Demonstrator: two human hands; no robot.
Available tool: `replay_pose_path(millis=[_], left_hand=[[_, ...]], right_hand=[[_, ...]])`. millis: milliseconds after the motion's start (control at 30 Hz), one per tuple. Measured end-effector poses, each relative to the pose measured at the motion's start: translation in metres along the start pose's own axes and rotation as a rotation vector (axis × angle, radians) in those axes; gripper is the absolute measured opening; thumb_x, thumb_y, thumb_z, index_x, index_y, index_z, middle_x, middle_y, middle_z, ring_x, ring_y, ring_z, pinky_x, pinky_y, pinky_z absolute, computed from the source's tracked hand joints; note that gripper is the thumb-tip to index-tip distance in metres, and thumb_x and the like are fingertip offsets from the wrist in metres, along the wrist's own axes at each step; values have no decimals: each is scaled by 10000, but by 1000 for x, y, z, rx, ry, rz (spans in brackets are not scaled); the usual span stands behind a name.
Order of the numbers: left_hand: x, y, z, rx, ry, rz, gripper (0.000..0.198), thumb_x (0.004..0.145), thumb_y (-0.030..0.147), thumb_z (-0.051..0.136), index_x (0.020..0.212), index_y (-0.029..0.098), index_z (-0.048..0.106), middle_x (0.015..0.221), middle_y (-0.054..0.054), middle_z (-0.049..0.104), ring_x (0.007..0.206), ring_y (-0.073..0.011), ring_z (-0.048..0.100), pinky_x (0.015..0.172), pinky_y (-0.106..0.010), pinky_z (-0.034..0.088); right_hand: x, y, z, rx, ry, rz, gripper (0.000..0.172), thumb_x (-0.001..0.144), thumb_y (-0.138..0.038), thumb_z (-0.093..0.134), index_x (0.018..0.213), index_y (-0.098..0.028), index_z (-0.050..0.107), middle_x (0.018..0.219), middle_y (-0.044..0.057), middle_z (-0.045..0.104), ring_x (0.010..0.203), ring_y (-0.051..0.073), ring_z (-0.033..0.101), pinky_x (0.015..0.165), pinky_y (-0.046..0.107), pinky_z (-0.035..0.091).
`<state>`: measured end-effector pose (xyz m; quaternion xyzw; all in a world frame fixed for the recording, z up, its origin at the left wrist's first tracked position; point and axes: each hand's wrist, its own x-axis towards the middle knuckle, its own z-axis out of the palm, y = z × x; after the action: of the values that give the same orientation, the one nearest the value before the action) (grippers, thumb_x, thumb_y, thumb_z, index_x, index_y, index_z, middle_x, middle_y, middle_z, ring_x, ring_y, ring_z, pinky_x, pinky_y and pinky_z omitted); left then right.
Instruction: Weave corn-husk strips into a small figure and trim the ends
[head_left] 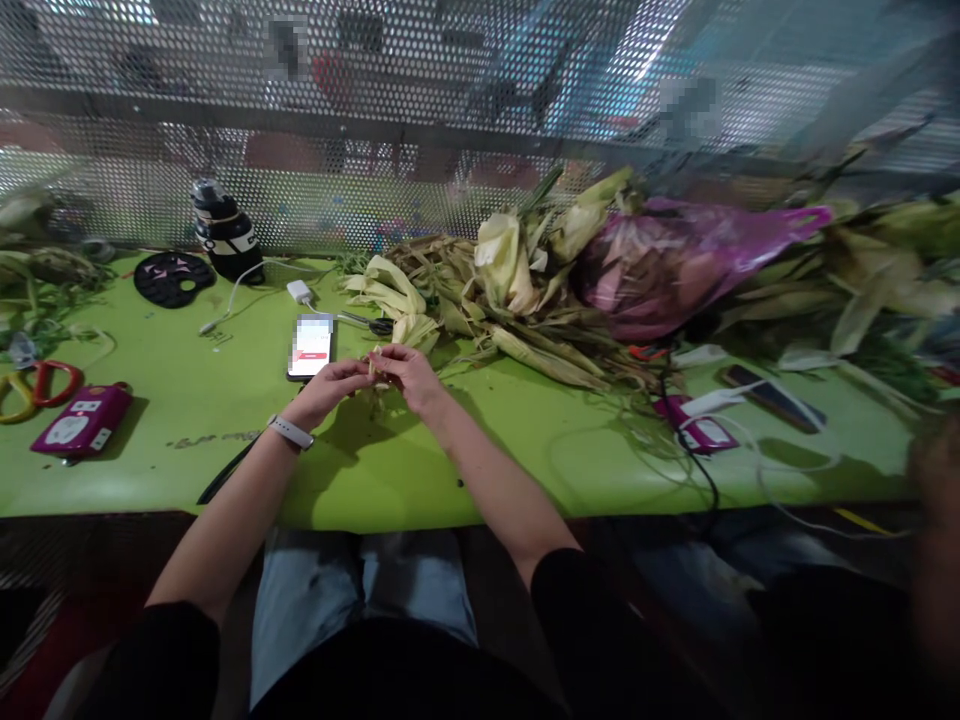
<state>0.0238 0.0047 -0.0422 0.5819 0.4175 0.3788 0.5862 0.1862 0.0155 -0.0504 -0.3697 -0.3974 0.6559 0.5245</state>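
Note:
Just above the green table (420,480), my left hand (330,388) and my right hand (409,376) meet, their fingertips pinched together. Between them is a thin, pale strip of corn husk (373,368), with its lower part dangling under the fingers. Its finer shape is too small to make out. A phone (312,348) with a lit screen lies right behind my left hand. Beyond my right hand a heap of dried corn husks (465,300) spreads to the right, and dark-handled scissors (379,326) lie at its near edge.
A black bottle (229,238) and a dark palette-shaped piece (172,278) stand back left. Red-handled scissors (58,383) and a purple box (82,420) lie far left. Right are a pink plastic bag (645,270), cables and another phone (776,396). Perforated metal (420,140) closes the back; a person sits at right.

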Motion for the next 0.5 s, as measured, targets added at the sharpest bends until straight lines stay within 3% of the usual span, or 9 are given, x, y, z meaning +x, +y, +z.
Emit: replay_pose_path(millis=[200, 333, 500], left_hand=[[-1, -2, 5, -19, -28, -74, 319, 660, 439, 803, 805, 173, 704, 739, 9, 624, 624, -82, 499, 580, -222, 361], [0, -5, 7, -122, 109, -80, 361, 667, 484, 802, 800, 172, 680, 685, 20, 586, 600, -75, 520, 555, -208, 386], [1, -4, 7, -283, 206, -120, 374, 669, 480, 809, 846, 182, 669, 709, 16, 618, 606, -86, 580, 565, -219, 444]], right_hand=[[4, 2, -3, -59, 35, -56, 411, 505, -455, 871, 732, -182, 664, 661, -35, 628, 560, 85, 530, 565, 241, 445], [3, -8, -8, -208, 115, -81, 470, 664, -633, 730, 828, -202, 643, 600, -50, 540, 512, 81, 470, 497, 229, 361], [-3, -8, -8, -535, 36, -141, 500, 806, -679, 557, 639, -209, 516, 539, -43, 451, 518, 104, 426, 516, 252, 319]])
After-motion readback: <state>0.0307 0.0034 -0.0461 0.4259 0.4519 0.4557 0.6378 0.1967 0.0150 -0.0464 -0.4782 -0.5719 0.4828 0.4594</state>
